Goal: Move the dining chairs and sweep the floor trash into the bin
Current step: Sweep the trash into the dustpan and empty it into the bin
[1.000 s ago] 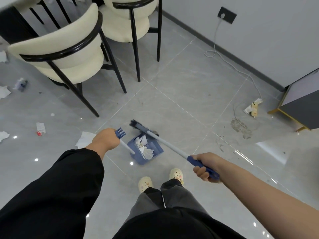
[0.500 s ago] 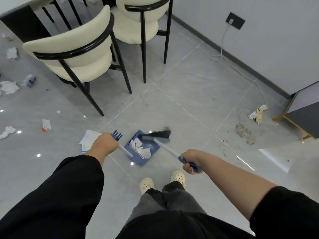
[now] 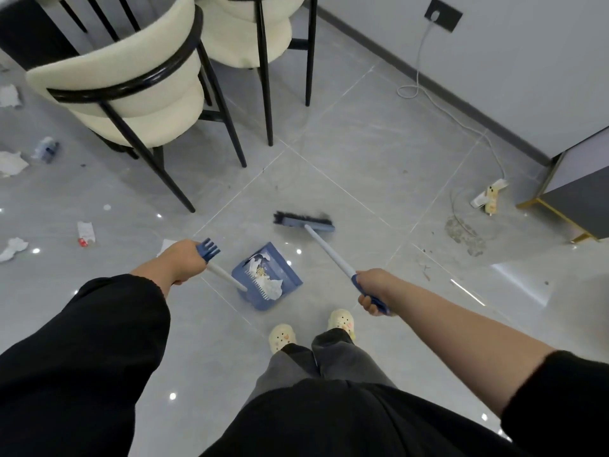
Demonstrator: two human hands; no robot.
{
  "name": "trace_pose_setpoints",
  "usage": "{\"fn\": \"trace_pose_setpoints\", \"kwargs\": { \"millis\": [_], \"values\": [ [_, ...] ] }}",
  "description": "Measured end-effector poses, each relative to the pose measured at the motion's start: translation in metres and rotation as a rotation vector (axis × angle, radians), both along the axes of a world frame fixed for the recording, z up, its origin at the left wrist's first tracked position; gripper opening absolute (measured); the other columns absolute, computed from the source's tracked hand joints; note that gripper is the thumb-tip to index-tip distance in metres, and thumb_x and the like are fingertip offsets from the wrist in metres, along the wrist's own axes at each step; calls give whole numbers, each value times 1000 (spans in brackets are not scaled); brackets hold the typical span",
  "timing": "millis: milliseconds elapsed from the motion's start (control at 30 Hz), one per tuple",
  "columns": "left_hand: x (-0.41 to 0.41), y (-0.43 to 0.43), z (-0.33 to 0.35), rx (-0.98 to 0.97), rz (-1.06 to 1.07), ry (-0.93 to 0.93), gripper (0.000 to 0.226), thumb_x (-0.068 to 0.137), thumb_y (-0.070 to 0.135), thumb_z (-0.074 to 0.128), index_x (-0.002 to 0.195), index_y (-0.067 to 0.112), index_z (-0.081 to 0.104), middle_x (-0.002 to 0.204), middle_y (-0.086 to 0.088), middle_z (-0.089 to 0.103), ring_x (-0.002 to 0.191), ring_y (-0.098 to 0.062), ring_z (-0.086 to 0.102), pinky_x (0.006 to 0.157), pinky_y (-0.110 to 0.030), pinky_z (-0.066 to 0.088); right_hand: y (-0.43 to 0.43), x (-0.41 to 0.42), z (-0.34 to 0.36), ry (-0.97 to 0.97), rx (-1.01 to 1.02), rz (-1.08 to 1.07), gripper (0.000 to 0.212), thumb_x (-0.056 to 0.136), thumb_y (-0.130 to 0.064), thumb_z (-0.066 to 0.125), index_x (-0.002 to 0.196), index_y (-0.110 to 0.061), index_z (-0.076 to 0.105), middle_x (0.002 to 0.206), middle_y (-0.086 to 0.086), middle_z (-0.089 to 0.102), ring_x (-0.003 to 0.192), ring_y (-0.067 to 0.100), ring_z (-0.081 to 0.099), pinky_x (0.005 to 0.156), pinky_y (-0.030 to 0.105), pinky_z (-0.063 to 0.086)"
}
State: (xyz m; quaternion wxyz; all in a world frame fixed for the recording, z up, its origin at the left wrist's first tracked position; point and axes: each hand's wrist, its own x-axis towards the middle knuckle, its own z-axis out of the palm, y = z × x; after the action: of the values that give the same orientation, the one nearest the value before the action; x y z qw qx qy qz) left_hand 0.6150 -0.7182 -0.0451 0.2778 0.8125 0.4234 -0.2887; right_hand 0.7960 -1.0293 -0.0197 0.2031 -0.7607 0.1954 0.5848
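**Smeared, covered or cropped around the sweeping spot**

The black-bristled, blue-backed broom head is blurred, so its bristle tips cannot be made out. The left hand shows only its back: its fingers are hidden round the white-and-blue dustpan handle, and it covers most of a white paper scrap on the floor. The right hand hides part of the broom's blue grip. The far cream padded chair with black metal legs is cropped by the top edge, and the grey cabinet on gold legs by the right edge. The crumpled bits in the blue plastic dustpan and a small bottle-like item at left are too small to identify.
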Motion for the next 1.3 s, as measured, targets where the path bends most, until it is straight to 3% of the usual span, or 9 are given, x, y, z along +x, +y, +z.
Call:
{"fn": "trace_pose_setpoints", "kwargs": {
  "millis": [133, 233, 333, 433, 600, 700, 967, 1133, 1300],
  "values": [
    [-9, 2, -4, -25, -3, 37, 32, 92, 11, 50, 122, 1, 54, 110, -21, 63, 88, -33, 61, 71, -34, 49, -8, -35, -23, 160, -26, -153, 31, 100, -17, 37, 71, -9, 44, 34, 4, 38, 18, 10, 31, 29, 7, 25],
    [-13, -1, -1, -16, 12, 30, 37, 93, 10, 48, 129, -1, 51, 125, -19, 59, 102, -33, 59, 78, -29, 43, -21, -51, -11, 202, 74, -198, 36, 101, -20, 36, 66, -10, 41, 40, 4, 40, 22, 10, 33, 27, 10, 28],
    [-16, 1, 3, -60, 38, 36, 33, 88, 3, 51, 121, -1, 54, 103, -20, 62, 79, -28, 57, 66, -29, 45, -28, -47, 18, 239, 131, -217, 26, 101, -24, 40, 83, -7, 48, 53, 4, 44, 28, 8, 36, 27, 14, 32],
    [-18, 2, 7, -218, 187, 21, 11, 86, 2, 55, 97, 3, 53, 69, -16, 53, 52, -24, 47, 47, -24, 39, -25, -44, 42, 169, 129, -155, 31, 100, -30, 43, 118, -8, 54, 56, 5, 47, 31, 8, 37, 28, 15, 33],
    [-13, -8, 15, -439, 248, 34, 23, 90, 22, 60, 110, 12, 52, 89, -18, 64, 69, -29, 63, 65, -31, 50, 6, -38, 47, -17, 106, 2, 42, 99, -28, 36, 137, -15, 49, 59, 4, 41, 40, 9, 31, 34, 13, 27],
    [-11, -15, 12, -466, 284, 55, 26, 90, 20, 58, 113, 11, 50, 92, -18, 63, 76, -31, 66, 72, -35, 52, 29, -28, 33, -107, 90, 74, 40, 97, -18, 34, 130, -13, 54, 58, 7, 42, 38, 13, 33, 40, 16, 27],
    [-32, -32, 9, -332, 449, -38, 18, 93, 4, 42, 107, 7, 54, 79, -11, 60, 58, -21, 58, 50, -25, 41, 75, 8, 26, -42, 19, 201, 20, 92, -9, 34, 76, -8, 45, 41, 3, 40, 18, 12, 28, 33, 6, 26],
    [-63, -34, 15, -298, 692, -137, 19, 88, -5, 43, 100, 6, 54, 75, -11, 53, 51, -20, 49, 46, -23, 35, 113, 13, 39, -30, 14, 414, 23, 87, -5, 31, 67, -12, 39, 43, 2, 39, 19, 12, 28, 32, 7, 25],
    [-97, -23, 31, -237, 908, -224, 23, 87, -6, 41, 97, 7, 57, 72, -10, 51, 52, -21, 45, 49, -23, 34, 161, -4, 49, -17, 69, 602, 19, 90, -6, 32, 75, -12, 41, 50, 1, 36, 20, 10, 27, 31, 8, 23]
  ]
}}
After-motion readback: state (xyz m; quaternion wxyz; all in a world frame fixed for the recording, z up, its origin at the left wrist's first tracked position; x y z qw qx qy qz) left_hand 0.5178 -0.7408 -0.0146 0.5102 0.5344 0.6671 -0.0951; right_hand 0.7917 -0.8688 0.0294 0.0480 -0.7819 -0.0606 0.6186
